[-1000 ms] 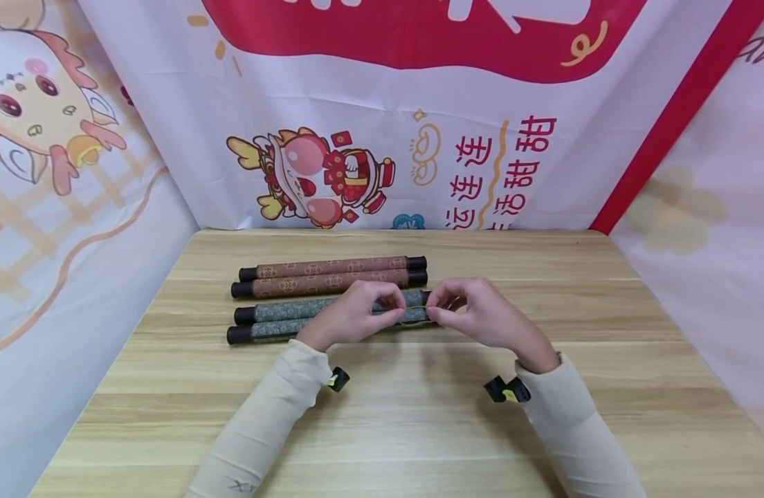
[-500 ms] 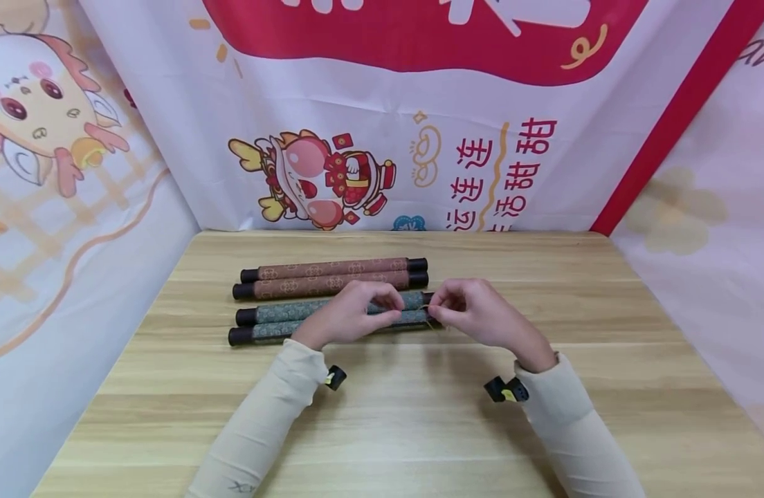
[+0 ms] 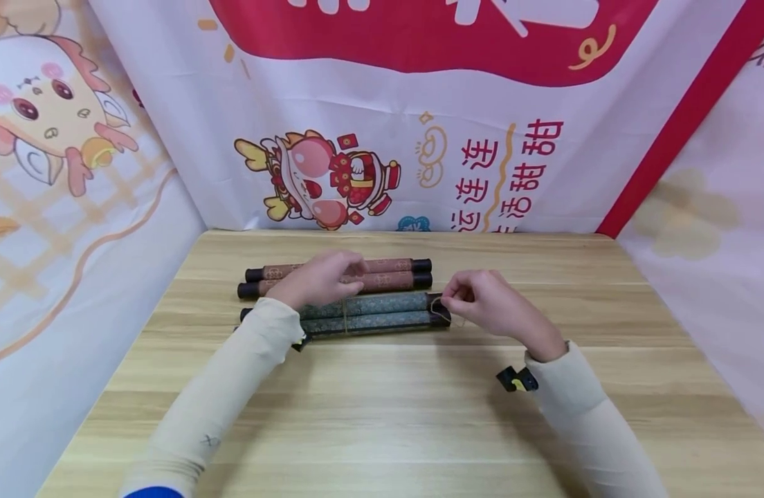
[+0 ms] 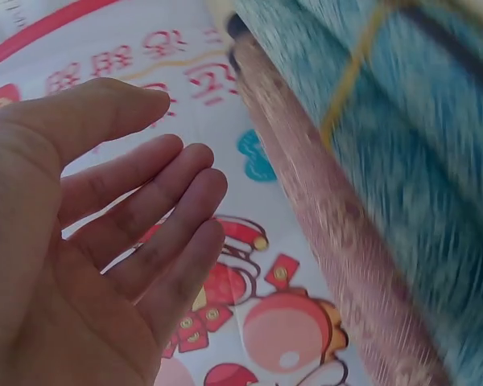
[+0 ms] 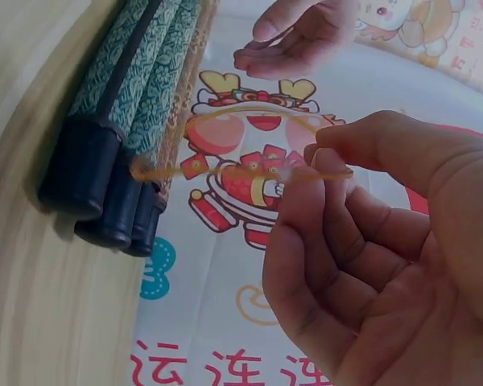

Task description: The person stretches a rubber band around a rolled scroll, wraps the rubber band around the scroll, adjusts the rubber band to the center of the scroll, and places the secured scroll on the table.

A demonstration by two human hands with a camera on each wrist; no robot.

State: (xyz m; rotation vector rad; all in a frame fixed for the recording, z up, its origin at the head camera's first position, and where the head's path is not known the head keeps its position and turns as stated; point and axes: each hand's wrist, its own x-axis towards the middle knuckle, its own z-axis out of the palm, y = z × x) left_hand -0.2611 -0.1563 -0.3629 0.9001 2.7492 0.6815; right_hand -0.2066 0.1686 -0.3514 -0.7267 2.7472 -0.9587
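Two green patterned scrolls (image 3: 388, 311) with dark end knobs lie side by side. A thin yellowish band (image 3: 345, 317) runs across both near their middle. At their right end, my right hand (image 3: 484, 301) pinches a loose rubber band (image 5: 241, 172) between thumb and forefinger. Its loop reaches toward the dark knobs (image 5: 84, 169); whether it touches them I cannot tell. My left hand (image 3: 322, 278) is raised over the left part of the scrolls, holding nothing. Relaxed, slightly bent fingers (image 4: 181, 201) show in the left wrist view.
Two brown patterned scrolls (image 3: 382, 280) with black ends lie just behind the green ones, partly covered by the left hand. The wooden table (image 3: 382, 415) ends at a printed cloth backdrop (image 3: 388, 104). Cloth also hangs at both sides.
My left hand has moved away from the right hand, left and back, uncovering the band around the green scrolls. The right hand has stayed near the right end, still pinching the rubber band.
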